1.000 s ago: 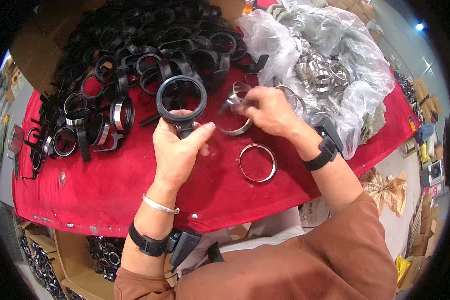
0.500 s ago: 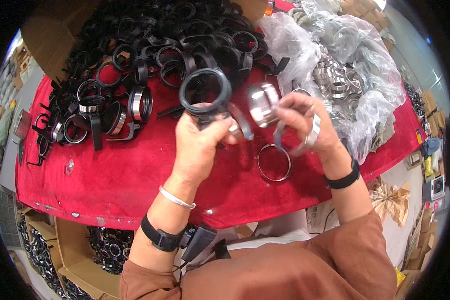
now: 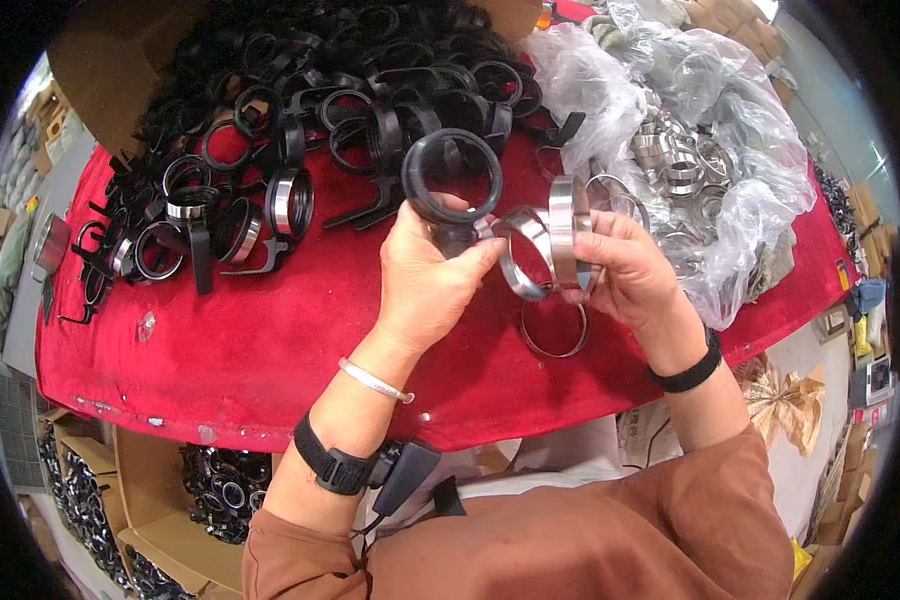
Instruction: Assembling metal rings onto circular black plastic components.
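My left hand (image 3: 432, 285) is closed round the lower part of a black plastic ring (image 3: 410, 182), which stands upright above the fingers. Between my hands a tilted silver metal band (image 3: 518, 272) meets the fingertips of the left. A wider silver band (image 3: 564, 225) is pinched in my right hand (image 3: 635, 268), its side against the tilted one. Behind the right fingers shows a thin metal ring (image 3: 620, 184); whether that hand holds it too, I cannot tell. Under the bands a thin metal ring (image 3: 554, 355) lies flat on the red cloth (image 3: 300, 360).
A large heap of black rings with handles (image 3: 370, 75) covers the table's far side. Several at the left have silver bands (image 3: 292, 205) on them. At the right, clear plastic bagging (image 3: 760, 190) surrounds loose silver bands (image 3: 670, 160). Below the table's left edge stands a carton (image 3: 155, 490).
Both hands have come closer together. The black ring has moved right with my left hand, and my right hand has turned its silver bands upright against the left fingertips.
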`<state>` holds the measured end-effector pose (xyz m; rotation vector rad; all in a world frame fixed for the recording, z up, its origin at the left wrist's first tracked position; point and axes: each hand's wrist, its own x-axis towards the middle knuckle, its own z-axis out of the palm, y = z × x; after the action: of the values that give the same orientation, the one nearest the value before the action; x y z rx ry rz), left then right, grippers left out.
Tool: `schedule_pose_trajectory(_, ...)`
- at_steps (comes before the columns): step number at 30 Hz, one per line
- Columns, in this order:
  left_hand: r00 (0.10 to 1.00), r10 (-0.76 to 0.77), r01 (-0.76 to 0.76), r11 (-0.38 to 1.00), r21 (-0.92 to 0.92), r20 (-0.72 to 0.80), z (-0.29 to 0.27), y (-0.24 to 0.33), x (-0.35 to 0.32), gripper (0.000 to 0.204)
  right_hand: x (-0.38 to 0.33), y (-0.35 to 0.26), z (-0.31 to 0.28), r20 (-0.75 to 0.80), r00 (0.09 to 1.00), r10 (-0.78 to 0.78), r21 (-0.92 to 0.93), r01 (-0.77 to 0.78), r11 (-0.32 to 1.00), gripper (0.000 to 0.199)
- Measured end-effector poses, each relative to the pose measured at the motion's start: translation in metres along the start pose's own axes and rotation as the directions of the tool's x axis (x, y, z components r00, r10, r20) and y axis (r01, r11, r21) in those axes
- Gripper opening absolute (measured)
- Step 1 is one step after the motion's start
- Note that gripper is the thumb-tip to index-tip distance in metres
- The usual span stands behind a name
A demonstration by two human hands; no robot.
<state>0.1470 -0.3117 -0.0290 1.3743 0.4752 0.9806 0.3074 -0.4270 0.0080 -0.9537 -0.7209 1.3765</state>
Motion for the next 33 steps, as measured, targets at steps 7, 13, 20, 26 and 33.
schedule_pose_trajectory(7, 0.975, 0.218, -0.210, 0.965, 0.157, -0.041, -0.002, 0.001, -0.003, 0.028, -0.003, 0.001, 0.007, -0.021, 0.992, 0.125, 0.109, -0.122, 0.987, 0.018)
schedule_pose_trajectory(13, 0.998, 0.044, -0.035, 0.975, 0.218, -0.036, -0.010, 0.001, 0.004, 0.030, 0.011, -0.022, -0.020, -0.279, 0.955, -0.098, -0.123, 0.066, 0.990, 0.023)
schedule_pose_trajectory(20, 0.998, -0.042, 0.034, 0.989, 0.143, 0.053, -0.006, 0.003, 0.013, 0.035, 0.003, -0.018, -0.010, -0.283, 0.728, -0.625, -0.868, 0.082, 0.489, 0.055)
schedule_pose_trajectory(26, 0.989, -0.119, 0.138, 0.951, -0.275, 0.086, -0.017, 0.016, 0.011, 0.029, -0.006, 0.017, 0.021, -0.109, 0.861, -0.497, -0.938, 0.077, 0.339, 0.059)
schedule_pose_trajectory(33, 0.956, -0.126, 0.270, 0.723, -0.636, 0.264, -0.028, 0.015, 0.004, 0.014, 0.001, 0.004, 0.029, -0.274, 0.948, -0.161, -0.493, 0.006, 0.870, 0.035)
